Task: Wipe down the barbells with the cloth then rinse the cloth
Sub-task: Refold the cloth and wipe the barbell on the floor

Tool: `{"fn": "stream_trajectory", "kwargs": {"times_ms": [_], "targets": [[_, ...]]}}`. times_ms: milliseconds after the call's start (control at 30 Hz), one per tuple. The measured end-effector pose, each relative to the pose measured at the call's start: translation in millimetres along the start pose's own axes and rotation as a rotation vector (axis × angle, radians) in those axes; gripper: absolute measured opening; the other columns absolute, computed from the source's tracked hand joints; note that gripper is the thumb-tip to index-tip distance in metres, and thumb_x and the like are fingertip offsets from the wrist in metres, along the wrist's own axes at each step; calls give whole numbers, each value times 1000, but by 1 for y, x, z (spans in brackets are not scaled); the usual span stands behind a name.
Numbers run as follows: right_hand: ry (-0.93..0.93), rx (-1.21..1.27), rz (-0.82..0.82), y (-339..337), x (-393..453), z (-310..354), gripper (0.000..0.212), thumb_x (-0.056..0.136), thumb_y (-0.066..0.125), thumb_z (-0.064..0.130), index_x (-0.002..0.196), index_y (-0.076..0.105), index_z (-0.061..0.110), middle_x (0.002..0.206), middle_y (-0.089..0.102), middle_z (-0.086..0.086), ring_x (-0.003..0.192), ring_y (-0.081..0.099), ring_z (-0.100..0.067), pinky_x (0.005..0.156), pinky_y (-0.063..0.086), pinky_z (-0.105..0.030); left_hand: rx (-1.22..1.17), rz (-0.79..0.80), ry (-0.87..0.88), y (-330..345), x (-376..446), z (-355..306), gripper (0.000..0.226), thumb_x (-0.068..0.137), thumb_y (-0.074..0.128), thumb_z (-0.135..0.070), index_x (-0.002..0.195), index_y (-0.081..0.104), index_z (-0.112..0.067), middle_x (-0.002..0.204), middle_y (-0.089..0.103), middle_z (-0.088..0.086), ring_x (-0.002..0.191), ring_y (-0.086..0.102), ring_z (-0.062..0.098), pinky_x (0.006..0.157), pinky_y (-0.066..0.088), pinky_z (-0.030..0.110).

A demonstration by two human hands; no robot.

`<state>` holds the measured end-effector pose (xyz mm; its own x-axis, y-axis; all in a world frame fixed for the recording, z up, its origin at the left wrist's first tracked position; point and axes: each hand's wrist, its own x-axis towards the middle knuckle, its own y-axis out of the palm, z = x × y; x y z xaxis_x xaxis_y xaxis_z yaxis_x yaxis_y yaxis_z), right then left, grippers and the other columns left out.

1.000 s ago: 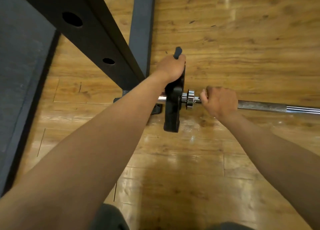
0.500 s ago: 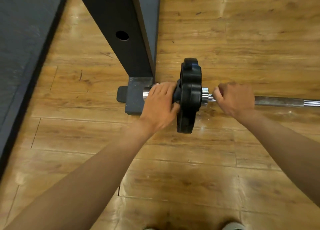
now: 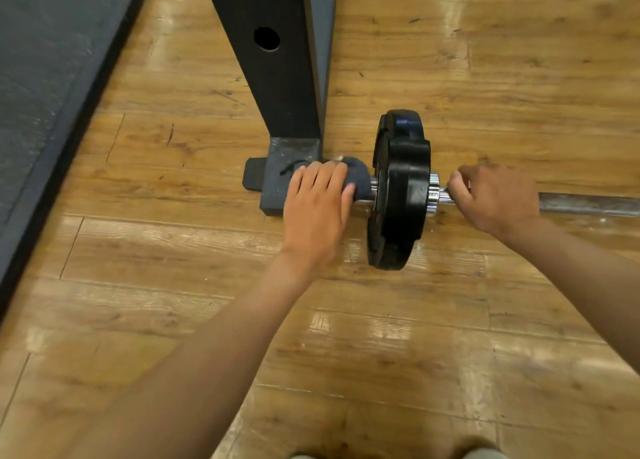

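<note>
A barbell lies across the wooden floor, its steel shaft running off to the right. A black weight plate stands on its left end, with a chrome collar just right of it. My left hand wraps a dark grey cloth over the bar's sleeve left of the plate; the sleeve end is hidden under hand and cloth. My right hand grips the shaft right beside the collar.
A black rack upright with a round hole stands just behind my left hand, its grey foot plate touching the floor there. A dark floor mat covers the left side. Shoe tips show at the bottom edge.
My left hand with the cloth came down from the top of the plate to the sleeve left of it, then slid a little leftward. The right hand kept its grip on the shaft.
</note>
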<state>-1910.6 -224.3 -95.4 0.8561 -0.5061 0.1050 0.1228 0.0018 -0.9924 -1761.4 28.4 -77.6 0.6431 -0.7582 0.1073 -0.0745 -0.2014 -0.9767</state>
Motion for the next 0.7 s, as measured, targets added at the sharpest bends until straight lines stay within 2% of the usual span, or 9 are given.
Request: {"fn": "stream_trajectory", "kwargs": {"times_ms": [67,167,267,333,400,467,533,600,700], "targets": [[2,-8,-1,0,-4,1,49,94,28,43,59,49,16,55,47,-10,49,38,-27,50,19,-27,-68,-80,-21,7,-36,11,42,112,37,-26,148,48,-10,147,52,7,141,44,26,122,29,45],[13,-35,-11,0,-9,3,52,94,25,43,57,49,14,51,42,-7,44,38,-26,49,22,-25,52,-43,-38,-2,-8,8,42,111,26,-30,132,60,-14,126,64,5,122,57,26,120,31,43],[15,-29,-4,0,-12,5,51,95,27,42,58,49,14,54,43,-8,45,39,-28,48,27,-25,202,162,55,-15,40,-15,38,108,29,-26,113,65,-16,102,70,7,94,66,32,72,44,40],[7,-28,3,-1,-11,4,50,94,28,43,59,50,16,56,46,-9,48,38,-25,48,28,-26,196,252,86,-16,50,-19,34,108,33,-24,111,66,-15,101,70,10,92,67,37,64,37,38],[13,-25,22,-1,-10,2,50,94,27,44,59,50,17,57,48,-11,50,37,-23,48,28,-27,77,127,81,-13,29,-13,39,110,31,-30,108,67,-16,102,70,7,94,64,33,73,42,43],[8,-22,35,-4,-10,5,51,95,27,44,60,51,16,58,48,-11,50,39,-27,49,31,-28,-37,-32,93,-1,-4,-6,40,109,34,-35,125,63,-13,120,65,5,112,58,27,99,44,43],[6,-43,71,-6,-14,7,53,96,27,45,61,54,15,58,48,-10,50,43,-29,49,31,-28,-86,-22,104,1,-21,0,47,106,40,-40,140,55,-12,134,59,5,126,50,25,113,37,42],[10,-24,147,-10,-18,7,59,92,18,52,65,56,16,60,53,-11,54,47,-29,50,31,-30,-114,126,127,-13,-8,1,50,103,44,-44,141,53,-13,133,58,5,125,50,26,109,38,41],[65,110,256,-22,-16,14,80,100,5,59,84,67,13,84,67,-18,74,59,-35,63,40,-38,-158,605,124,-43,31,2,41,98,53,-48,128,50,-20,119,58,2,114,53,27,91,44,41]]}}
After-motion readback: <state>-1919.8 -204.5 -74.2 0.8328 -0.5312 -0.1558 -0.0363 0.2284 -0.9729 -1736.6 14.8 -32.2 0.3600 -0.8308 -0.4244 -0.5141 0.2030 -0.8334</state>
